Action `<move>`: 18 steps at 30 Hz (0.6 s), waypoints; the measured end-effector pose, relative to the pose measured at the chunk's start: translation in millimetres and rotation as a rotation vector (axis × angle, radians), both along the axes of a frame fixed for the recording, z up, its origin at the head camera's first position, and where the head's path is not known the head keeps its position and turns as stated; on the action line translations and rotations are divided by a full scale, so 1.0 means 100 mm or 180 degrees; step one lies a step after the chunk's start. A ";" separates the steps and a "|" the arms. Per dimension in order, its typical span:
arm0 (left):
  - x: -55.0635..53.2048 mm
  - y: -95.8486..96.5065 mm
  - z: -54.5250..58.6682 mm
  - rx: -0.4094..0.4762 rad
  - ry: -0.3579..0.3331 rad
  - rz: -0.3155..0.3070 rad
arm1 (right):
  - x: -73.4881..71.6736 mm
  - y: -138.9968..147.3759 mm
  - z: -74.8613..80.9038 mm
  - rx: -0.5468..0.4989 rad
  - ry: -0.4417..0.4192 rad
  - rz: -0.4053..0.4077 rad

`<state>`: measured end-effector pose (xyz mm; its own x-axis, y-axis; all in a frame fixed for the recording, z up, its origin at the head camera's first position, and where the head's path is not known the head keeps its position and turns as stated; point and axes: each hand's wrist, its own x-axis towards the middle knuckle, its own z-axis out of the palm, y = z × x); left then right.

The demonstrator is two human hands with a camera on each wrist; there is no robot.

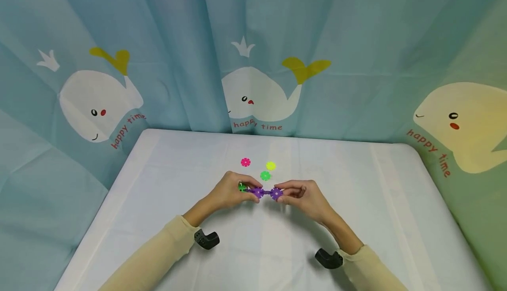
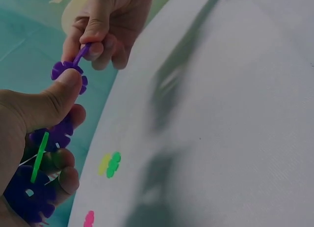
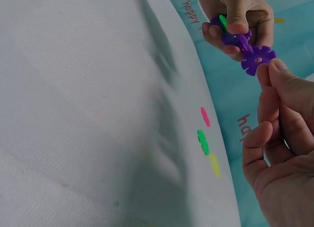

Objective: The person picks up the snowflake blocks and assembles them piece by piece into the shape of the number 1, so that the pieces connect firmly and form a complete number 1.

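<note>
In the head view, my left hand (image 1: 229, 193) holds a short chain of notched plastic snowflake discs, its thumb pressing on a purple disc (image 1: 258, 193). A green disc (image 2: 40, 157) slots edge-on among the purple ones inside that hand, partly hidden by its fingers. At the chain's right end, another purple disc (image 1: 276, 193) is pinched between the thumb and forefinger of my right hand (image 1: 306, 197). The right wrist view shows this end disc (image 3: 258, 60) joined to the others, with its edge between the fingertips. Both hands are raised over the table.
Beyond the hands, a pink disc (image 1: 245, 162), a yellow disc (image 1: 271, 165) and a green disc (image 1: 265, 175) lie loose on the white tabletop (image 1: 190, 159). A blue curtain (image 1: 178, 62) with whale prints hangs behind the table. Each wrist wears a black camera.
</note>
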<state>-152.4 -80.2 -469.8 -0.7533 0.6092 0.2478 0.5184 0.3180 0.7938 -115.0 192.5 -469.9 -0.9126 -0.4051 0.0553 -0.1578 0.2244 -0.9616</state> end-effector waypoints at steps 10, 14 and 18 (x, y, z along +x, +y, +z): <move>0.02 -0.01 -0.01 -0.0008 0.0014 0.0008 | 0.00 -0.03 -0.02 0.0008 0.0033 -0.0016; 0.02 -0.01 0.00 0.0021 0.0046 0.0000 | 0.01 -0.03 -0.03 -0.0028 0.0056 -0.0025; 0.02 -0.01 0.00 0.0006 0.0087 -0.0032 | 0.01 -0.03 -0.04 -0.0040 0.0070 -0.0009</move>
<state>-150.0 -81.1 -470.1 -0.7400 0.6163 0.2695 0.5431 0.3111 0.7799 -114.2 189.4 -474.0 -0.9122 -0.4017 0.0804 -0.1784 0.2128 -0.9607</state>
